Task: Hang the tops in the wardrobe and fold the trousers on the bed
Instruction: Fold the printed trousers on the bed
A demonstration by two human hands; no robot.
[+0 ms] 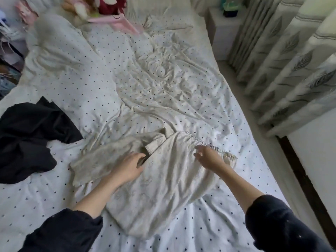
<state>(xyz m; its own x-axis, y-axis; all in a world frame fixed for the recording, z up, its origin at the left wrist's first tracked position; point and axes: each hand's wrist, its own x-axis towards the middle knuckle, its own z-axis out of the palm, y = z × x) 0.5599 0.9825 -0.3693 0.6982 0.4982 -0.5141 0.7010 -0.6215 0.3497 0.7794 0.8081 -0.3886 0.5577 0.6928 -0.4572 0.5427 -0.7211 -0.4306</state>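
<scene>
Cream patterned trousers (156, 188) with a striped elastic waistband lie spread and partly folded on the dotted bed (76, 91). My left hand (127, 166) rests flat on the folded-over leg, fingers reaching under a cuff edge. My right hand (209, 157) hovers just over the waistband, fingers loosely curled and holding nothing. A black garment (31, 137) lies crumpled on the bed at the left.
Pink hangers (116, 21) and soft toys lie at the head of the bed. A white nightstand (225, 31) stands at the far right, patterned curtains (291, 57) along the right wall. Clothes hang at the far left edge.
</scene>
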